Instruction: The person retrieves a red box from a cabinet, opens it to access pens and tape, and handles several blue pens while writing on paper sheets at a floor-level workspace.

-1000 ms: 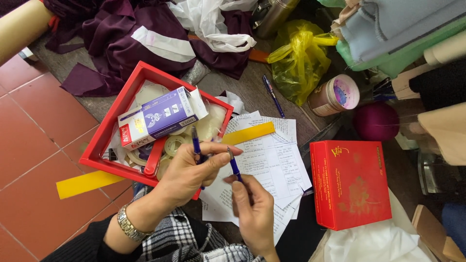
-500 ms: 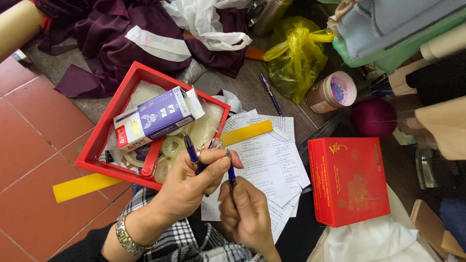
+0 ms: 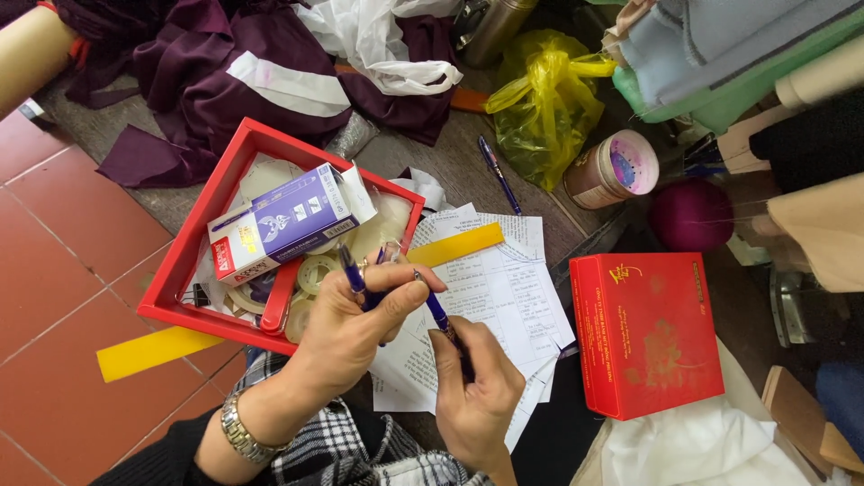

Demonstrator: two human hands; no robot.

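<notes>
My left hand (image 3: 355, 333), with a metal watch on its wrist, grips a blue pen (image 3: 353, 270) that points up over the edge of the red tray (image 3: 193, 243). My right hand (image 3: 472, 382) grips a second blue pen (image 3: 436, 310) whose upper end touches the left thumb. Both hands sit close together above a stack of printed paper sheets (image 3: 504, 288). A white and purple carton (image 3: 283, 220) lies in the tray on top of tape rolls.
A long yellow ruler (image 3: 454, 245) runs under the tray and over the papers. A red box (image 3: 648, 333) lies at the right. Further back are a third blue pen (image 3: 498, 173), a yellow plastic bag (image 3: 540, 99), a round tin (image 3: 614, 169), a maroon yarn ball (image 3: 691, 214) and purple cloth (image 3: 216, 72).
My left hand has drawn back from the papers toward the right hand. The two pens have come together, and the right hand's pen is tilted more upright.
</notes>
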